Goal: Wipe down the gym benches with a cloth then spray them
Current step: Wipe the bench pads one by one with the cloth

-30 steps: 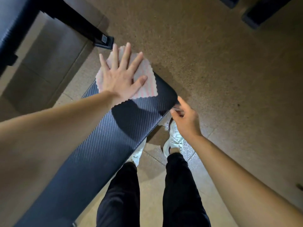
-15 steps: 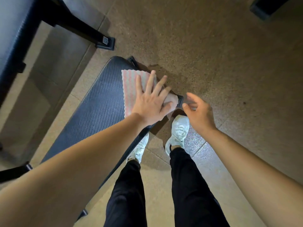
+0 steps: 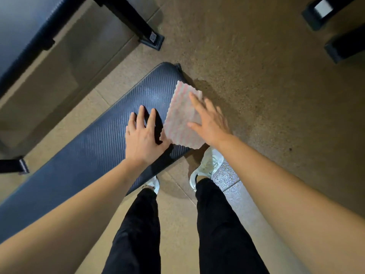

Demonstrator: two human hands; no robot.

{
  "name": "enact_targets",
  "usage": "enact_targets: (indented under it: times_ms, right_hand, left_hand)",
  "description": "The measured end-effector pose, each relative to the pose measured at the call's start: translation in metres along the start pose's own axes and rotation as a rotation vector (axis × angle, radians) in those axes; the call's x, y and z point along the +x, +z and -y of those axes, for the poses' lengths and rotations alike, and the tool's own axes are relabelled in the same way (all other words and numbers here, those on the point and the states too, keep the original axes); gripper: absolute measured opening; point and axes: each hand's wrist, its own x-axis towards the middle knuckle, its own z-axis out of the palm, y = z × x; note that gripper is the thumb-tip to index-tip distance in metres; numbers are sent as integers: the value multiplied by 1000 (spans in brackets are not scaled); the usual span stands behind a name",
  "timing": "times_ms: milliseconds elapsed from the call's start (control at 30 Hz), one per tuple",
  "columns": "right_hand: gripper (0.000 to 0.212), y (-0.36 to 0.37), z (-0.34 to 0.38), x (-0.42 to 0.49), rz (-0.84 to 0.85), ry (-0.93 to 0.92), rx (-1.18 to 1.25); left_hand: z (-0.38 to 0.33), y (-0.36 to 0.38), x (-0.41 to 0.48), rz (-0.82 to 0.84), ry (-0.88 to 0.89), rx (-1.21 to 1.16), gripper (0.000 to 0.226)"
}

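Cloth lies flat on the end of the bench pad, overhanging its right edge, pressed under the right hand, fingers straight and spread for wiping contact; left hand, fingers splayed, rests on bare pad alongside, apparently as a brace, though blur limits certainty.

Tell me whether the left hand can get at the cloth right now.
Probably yes. The left hand rests on the bench right beside the cloth, with nothing between them; the right hand covers only the cloth's right part.
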Motion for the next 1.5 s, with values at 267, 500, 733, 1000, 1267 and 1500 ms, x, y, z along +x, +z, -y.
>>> enact_targets:
  times_ms: [267, 500, 733, 1000, 1267, 1500]
  right_hand:
    - [10, -23, -56, -1, -32, 128, 176]
    - [30, -36, -90, -37, -136, 463, 605]
    - [38, -46, -36, -38, -98, 468, 816]
    - [60, -35, 16, -8, 110, 336, 605]
    - [83, -46, 26, 21, 178, 206, 480]
    - [80, -47, 52, 55, 49, 94, 435]
  left_hand:
    - [-1, 0, 0, 38, 6, -1, 110]
    - [5, -5, 0, 79, 49, 21, 112]
    - [6, 0, -3, 57, 56, 20, 109]
    - [12, 1, -4, 36, 85, -26, 107]
    - [24, -1, -6, 14, 129, -71, 102]
    - [39, -3, -9, -33, 172, -158, 90]
